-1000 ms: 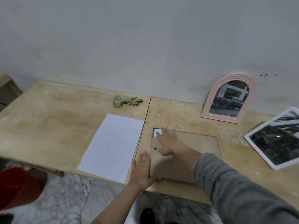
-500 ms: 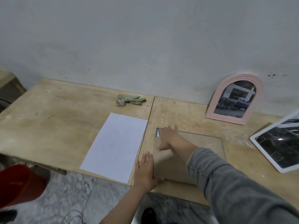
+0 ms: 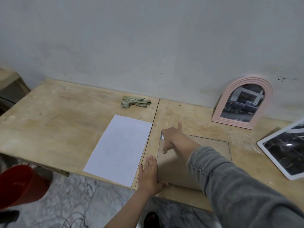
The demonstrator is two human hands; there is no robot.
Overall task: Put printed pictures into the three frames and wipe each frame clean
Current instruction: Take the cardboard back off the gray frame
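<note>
A frame lies face down near the table's front edge, its brown backing board point(image 3: 177, 170) facing up. My left hand point(image 3: 148, 175) lies flat against the board's left edge, thumb along the front edge. My right hand point(image 3: 174, 139) reaches over the board's far left corner, thumb down on a small metal clip point(image 3: 162, 151), fingers pointing away. A white sliver point(image 3: 162, 135) shows at that corner. A blank-side-up white sheet point(image 3: 120, 148) lies left of the frame. A pink arched frame point(image 3: 230, 89) with a picture leans on the wall. A white frame point(image 3: 275, 159) with a picture lies at the right.
A crumpled green cloth point(image 3: 134, 104) lies at the back of the wooden table point(image 3: 49, 129), beyond the sheet. A red bucket point(image 3: 21, 185) stands on the marble floor at the lower left. The grey wall runs directly behind the table.
My right hand went from lying flat on the backing board to tilting up over its far left corner, thumb at the clip. My left hand stays at the board's left edge.
</note>
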